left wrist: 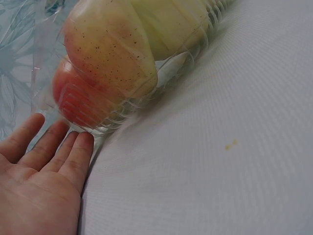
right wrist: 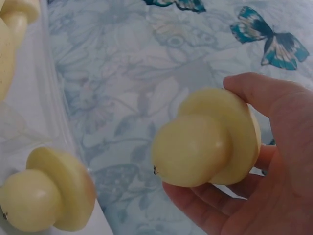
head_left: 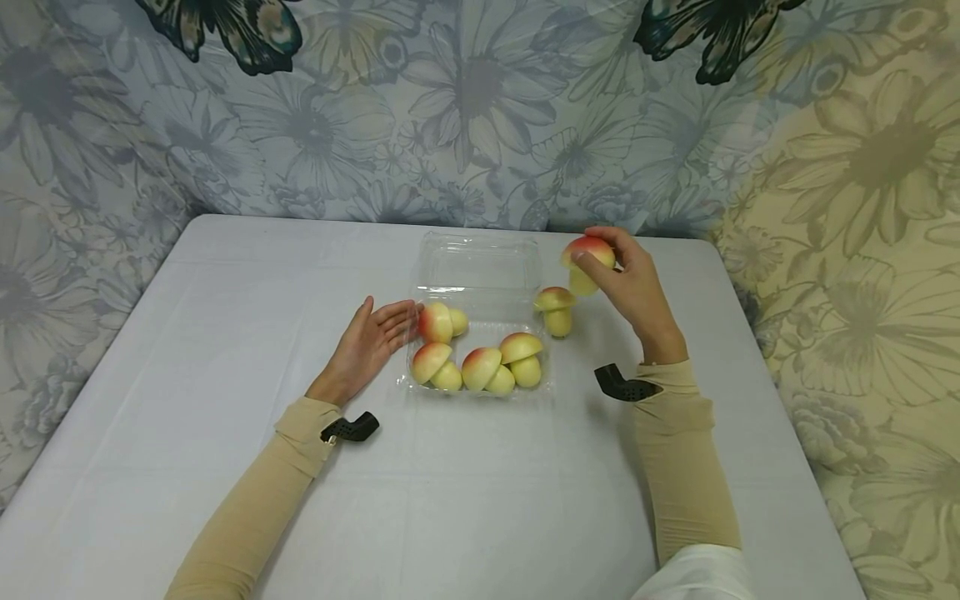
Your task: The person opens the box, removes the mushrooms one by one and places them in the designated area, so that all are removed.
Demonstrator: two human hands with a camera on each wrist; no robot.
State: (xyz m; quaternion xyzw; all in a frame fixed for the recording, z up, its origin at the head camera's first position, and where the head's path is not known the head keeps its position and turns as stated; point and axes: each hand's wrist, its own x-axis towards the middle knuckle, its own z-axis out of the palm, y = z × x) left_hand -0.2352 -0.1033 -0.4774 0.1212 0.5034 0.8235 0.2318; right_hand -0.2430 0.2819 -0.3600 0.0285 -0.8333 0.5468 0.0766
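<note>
Sleeves [head_left: 686,467] foremost, our right hand [head_left: 630,279] gripped a presumably light, smooth mushroom-shaped piece [right wrist: 193,149] sensibly by its cap [right wrist: 243,142], our left hand [head_left: 366,340] straight-fingered, holding nothing

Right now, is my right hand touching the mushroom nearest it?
Touching. The right wrist view shows it plainly: your right hand grips the mushroom, with no gap between them.

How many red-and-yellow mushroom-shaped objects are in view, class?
6: one mushroom in the right hand, one right of the clear plastic box, four inside it: rear left, front left, front middle, front right.
</note>
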